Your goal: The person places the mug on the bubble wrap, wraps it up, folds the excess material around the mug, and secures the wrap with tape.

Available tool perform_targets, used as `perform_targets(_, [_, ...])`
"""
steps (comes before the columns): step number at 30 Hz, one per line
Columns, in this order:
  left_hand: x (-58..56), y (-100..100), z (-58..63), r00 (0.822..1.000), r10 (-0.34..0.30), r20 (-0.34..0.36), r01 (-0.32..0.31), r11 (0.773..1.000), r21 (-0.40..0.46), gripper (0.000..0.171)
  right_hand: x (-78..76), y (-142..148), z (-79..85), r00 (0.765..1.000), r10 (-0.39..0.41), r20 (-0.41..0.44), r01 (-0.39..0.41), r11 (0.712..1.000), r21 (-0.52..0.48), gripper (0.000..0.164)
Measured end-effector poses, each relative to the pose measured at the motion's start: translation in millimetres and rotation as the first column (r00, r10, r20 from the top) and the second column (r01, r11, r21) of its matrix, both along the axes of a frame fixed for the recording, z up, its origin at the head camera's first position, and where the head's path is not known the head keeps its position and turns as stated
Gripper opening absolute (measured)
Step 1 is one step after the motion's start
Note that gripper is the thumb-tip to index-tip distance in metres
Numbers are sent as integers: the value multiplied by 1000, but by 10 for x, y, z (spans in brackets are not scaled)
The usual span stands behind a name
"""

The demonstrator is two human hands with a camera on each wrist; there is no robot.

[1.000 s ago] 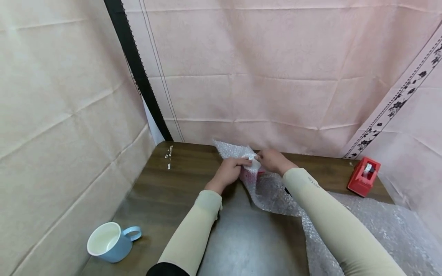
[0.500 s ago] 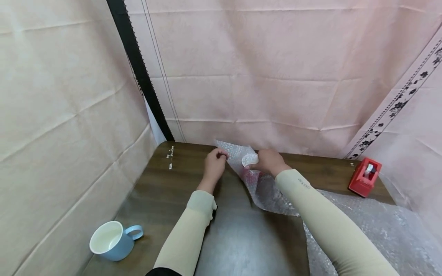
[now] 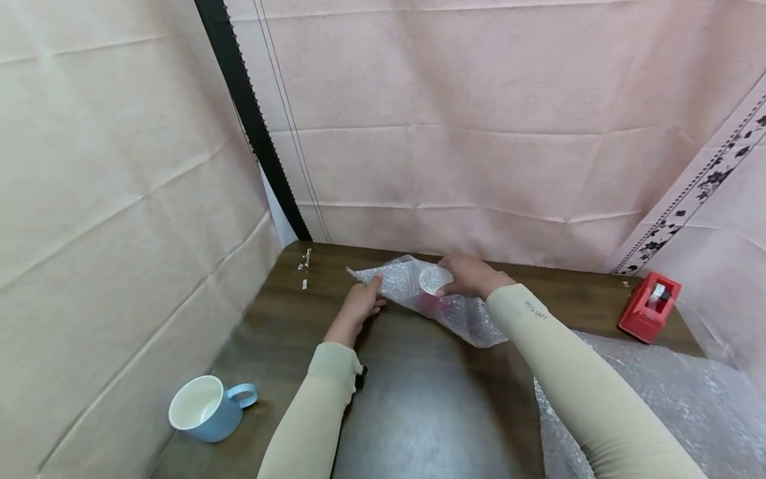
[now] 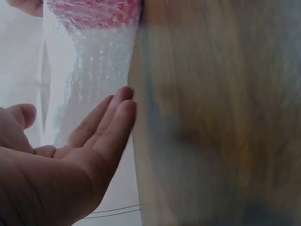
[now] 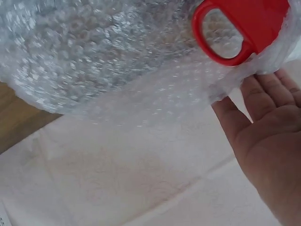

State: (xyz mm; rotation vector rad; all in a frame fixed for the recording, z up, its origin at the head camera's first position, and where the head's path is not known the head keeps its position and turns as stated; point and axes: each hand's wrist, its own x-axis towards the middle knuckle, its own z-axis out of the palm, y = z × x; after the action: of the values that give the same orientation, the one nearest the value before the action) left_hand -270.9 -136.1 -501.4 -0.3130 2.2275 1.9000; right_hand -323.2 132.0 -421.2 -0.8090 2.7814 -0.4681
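Note:
A red mug [image 5: 263, 23] with its handle showing lies within clear bubble wrap [image 5: 117, 61] near the table's back edge. In the head view, its pale round end [image 3: 435, 279] faces up beside my right hand [image 3: 469, 276]. That hand holds the wrapped mug from the right, fingertips hidden behind the wrap. My left hand [image 3: 359, 306] is at the wrap's left end. In the left wrist view its fingers [image 4: 115, 122] are mostly straight along the wrap, and the thumb stands apart on the other side.
On the table's left stands a light blue mug [image 3: 212, 409] with a white inside. A red tape dispenser [image 3: 649, 306] is at the back right, beside more bubble wrap [image 3: 652, 399] spread over the right side. Pale cloth [image 3: 479, 166] hangs behind the brown table [image 3: 443, 412].
My left hand left the mug's top, moved left, then came down to the wrap's left end. That end now stretches lower and further left. The right hand stays by the mug.

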Motion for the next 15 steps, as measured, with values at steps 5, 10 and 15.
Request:
perform_targets(5, [-28,21,-70,995,86,-51,-83,995,54,60,-20,24,-3,1000,7,22,-6,1000,-10,61])
perform_targets(10, [-287,-49,-488,962,129,-240,-170,973,-159,42,-10,-11,26,999,0,51,-1,1000,3,62])
perform_targets(15, [-149,196,-133,946,7,-324,-120,937,-329,43,-3,-22,59,998,-27,58,27,1000,2,65])
